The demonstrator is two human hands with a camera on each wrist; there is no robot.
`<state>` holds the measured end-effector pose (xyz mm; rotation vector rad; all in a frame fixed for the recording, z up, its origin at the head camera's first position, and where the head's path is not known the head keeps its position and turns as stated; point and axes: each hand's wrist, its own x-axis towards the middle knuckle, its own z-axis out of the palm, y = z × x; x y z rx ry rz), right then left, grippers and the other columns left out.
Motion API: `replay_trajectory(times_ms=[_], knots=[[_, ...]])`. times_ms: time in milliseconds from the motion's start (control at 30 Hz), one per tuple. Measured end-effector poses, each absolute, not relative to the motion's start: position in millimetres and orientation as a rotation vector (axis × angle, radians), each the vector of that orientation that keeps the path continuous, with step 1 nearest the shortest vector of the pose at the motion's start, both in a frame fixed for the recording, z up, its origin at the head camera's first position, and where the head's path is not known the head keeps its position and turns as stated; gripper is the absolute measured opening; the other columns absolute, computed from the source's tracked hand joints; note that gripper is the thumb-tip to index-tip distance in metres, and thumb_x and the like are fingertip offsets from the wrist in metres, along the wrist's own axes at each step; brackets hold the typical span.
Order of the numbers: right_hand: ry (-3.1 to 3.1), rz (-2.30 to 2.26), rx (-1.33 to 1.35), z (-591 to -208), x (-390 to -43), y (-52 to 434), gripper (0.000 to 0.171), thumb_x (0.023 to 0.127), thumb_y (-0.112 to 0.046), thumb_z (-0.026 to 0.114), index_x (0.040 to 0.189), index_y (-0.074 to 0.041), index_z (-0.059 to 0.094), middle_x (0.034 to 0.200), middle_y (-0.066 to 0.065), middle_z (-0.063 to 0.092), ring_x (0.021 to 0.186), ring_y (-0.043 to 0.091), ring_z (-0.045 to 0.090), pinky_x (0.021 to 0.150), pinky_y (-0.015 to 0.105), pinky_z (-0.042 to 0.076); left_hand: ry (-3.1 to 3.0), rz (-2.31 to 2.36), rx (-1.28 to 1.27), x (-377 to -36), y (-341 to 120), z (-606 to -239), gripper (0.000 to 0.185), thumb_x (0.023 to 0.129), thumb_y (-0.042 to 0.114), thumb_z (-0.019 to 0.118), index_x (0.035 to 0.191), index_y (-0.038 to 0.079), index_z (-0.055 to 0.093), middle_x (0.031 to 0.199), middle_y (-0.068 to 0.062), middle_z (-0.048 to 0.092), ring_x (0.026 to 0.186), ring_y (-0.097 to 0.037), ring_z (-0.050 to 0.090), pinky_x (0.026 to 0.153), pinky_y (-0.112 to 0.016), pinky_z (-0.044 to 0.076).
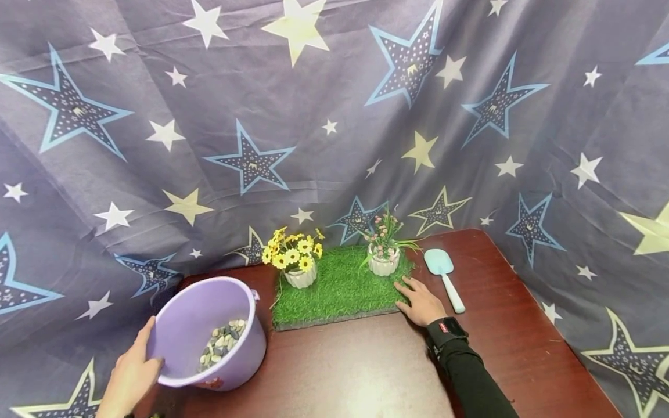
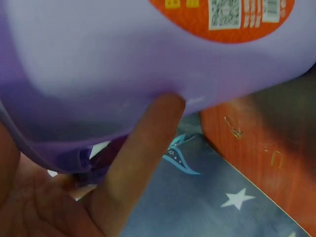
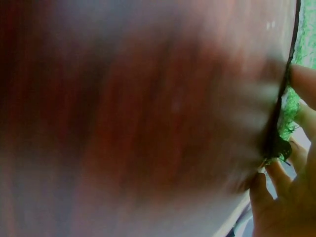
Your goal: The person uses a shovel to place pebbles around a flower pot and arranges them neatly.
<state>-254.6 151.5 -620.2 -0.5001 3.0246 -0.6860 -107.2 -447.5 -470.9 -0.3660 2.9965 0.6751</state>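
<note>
My left hand grips the left rim of a purple bucket, with a digit pressed along its outer wall in the left wrist view. Grey and white pebbles lie inside the bucket, gathered towards its right side. At the front right corner of a green artificial turf mat, my right hand rests with its fingers spread over the edge. The right wrist view shows those fingers around the mat's corner. A light blue scoop lies to the right of this hand.
Two white flowerpots stand on the mat: one with yellow flowers at left, one with pink flowers at right. The reddish-brown table ends on the right near a star-patterned cloth, which also hangs behind.
</note>
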Motion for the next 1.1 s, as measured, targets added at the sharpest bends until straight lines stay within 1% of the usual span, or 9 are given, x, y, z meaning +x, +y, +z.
replay_trajectory(times_ms=[133,233,333,467,667,800,867,933,1100], knots=[[3.018,-0.703,-0.512,-619.4,-254.4,151.4,0.057,0.101,-0.028,0.065,0.154,-0.012,0.051,0.163,0.019,0.039,0.152,0.042,0.032,0.113,0.058,0.04,2.952,0.698,-0.311,-83.6,-438.0,-476.0,0.094,0.088,0.005,0.06,0.165,0.007,0.006,0.149,-0.047,0.029,0.128,-0.07,0.042,0.097,-0.077,0.041],[3.008,-0.713,-0.509,-617.2,-254.0,151.3,0.057,0.1,-0.027,0.065,0.154,-0.011,0.051,0.163,0.019,0.039,0.152,0.043,0.031,0.115,0.059,0.038,2.911,0.74,-0.309,-74.7,-425.3,-478.2,0.096,0.086,0.005,0.064,0.166,0.014,0.011,0.148,-0.045,0.036,0.121,-0.066,0.052,0.092,-0.069,0.048],[3.0,-0.716,-0.504,-615.6,-253.1,151.4,0.057,0.101,-0.026,0.065,0.153,-0.01,0.051,0.163,0.02,0.039,0.152,0.044,0.031,0.116,0.059,0.037,2.949,0.77,-0.27,-71.0,-409.4,-481.1,0.098,0.082,0.004,0.068,0.166,0.019,0.02,0.145,-0.04,0.047,0.109,-0.056,0.063,0.084,-0.057,0.052],[2.998,-0.705,-0.506,-615.4,-252.7,151.2,0.057,0.101,-0.026,0.064,0.154,-0.01,0.051,0.163,0.02,0.039,0.153,0.043,0.031,0.117,0.059,0.036,3.038,0.828,-0.18,-70.2,-381.5,-484.7,0.097,0.078,-0.002,0.069,0.163,0.021,0.029,0.139,-0.034,0.057,0.101,-0.041,0.067,0.078,-0.047,0.051],[3.006,-0.703,-0.518,-615.5,-252.8,150.4,0.056,0.101,-0.026,0.065,0.153,-0.009,0.051,0.163,0.021,0.039,0.152,0.044,0.032,0.117,0.059,0.036,3.059,0.969,-0.069,-79.5,-320.7,-485.2,0.094,0.078,-0.006,0.064,0.162,0.024,0.035,0.145,-0.027,0.058,0.114,-0.042,0.065,0.09,-0.056,0.052],[3.014,-0.684,-0.525,-617.3,-254.0,150.8,0.057,0.101,-0.027,0.064,0.153,-0.01,0.051,0.163,0.021,0.039,0.152,0.044,0.032,0.116,0.059,0.037,3.034,1.08,-0.004,-90.9,-271.8,-485.6,0.093,0.08,-0.007,0.06,0.162,0.028,0.035,0.153,-0.02,0.053,0.125,-0.042,0.062,0.101,-0.063,0.049],[3.019,-0.687,-0.532,-617.1,-254.2,150.7,0.056,0.101,-0.027,0.064,0.153,-0.009,0.052,0.162,0.021,0.04,0.151,0.044,0.033,0.115,0.059,0.038,3.042,1.132,0.044,-97.1,-248.0,-486.9,0.092,0.08,-0.008,0.059,0.162,0.028,0.037,0.156,-0.015,0.051,0.132,-0.041,0.058,0.106,-0.064,0.045],[3.01,-0.698,-0.528,-615.9,-254.0,150.6,0.057,0.101,-0.027,0.064,0.153,-0.01,0.051,0.163,0.021,0.039,0.152,0.044,0.032,0.115,0.059,0.038,3.052,1.17,0.096,-103.3,-226.0,-488.1,0.091,0.079,-0.009,0.058,0.161,0.026,0.039,0.157,-0.013,0.051,0.134,-0.04,0.057,0.109,-0.063,0.044],[2.98,-0.716,-0.526,-613.2,-253.6,151.1,0.056,0.102,-0.025,0.064,0.153,-0.009,0.051,0.163,0.021,0.038,0.152,0.045,0.03,0.115,0.06,0.038,3.067,1.2,0.214,-117.1,-185.7,-491.2,0.087,0.079,-0.009,0.058,0.159,0.019,0.042,0.156,-0.012,0.052,0.135,-0.038,0.057,0.109,-0.059,0.046]])
